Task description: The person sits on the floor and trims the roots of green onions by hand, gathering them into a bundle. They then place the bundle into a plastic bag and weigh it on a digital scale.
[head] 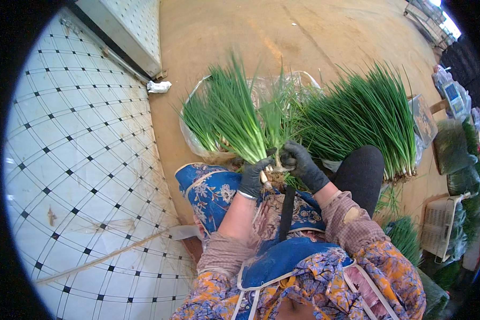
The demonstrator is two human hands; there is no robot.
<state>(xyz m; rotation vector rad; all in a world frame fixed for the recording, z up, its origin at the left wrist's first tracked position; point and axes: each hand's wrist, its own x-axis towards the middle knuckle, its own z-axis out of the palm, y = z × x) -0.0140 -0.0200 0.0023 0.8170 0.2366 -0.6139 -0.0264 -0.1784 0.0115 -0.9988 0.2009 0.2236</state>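
My left hand [256, 178], in a dark glove, is closed around a bunch of green onions [240, 128]. Their white root ends stick out below the fist and the green tops fan away from me. Close beside it, my gloved right hand [304, 166] pinches a thin green onion stalk [278, 154] near its pale base; its leaves are blurred. Beyond both hands lies an open clear plastic bag [194, 140] with more green onions and loose trimmings in it. To the right a large pile of green onions [360, 116] lies with its roots towards me.
A blue flowered apron [212, 186] covers my lap. On the left is a white tiled surface [104, 160] with black diamonds. A cream plastic crate [440, 224], bagged greens [454, 146] and more green onions [404, 236] stand at right on the tan floor [224, 32].
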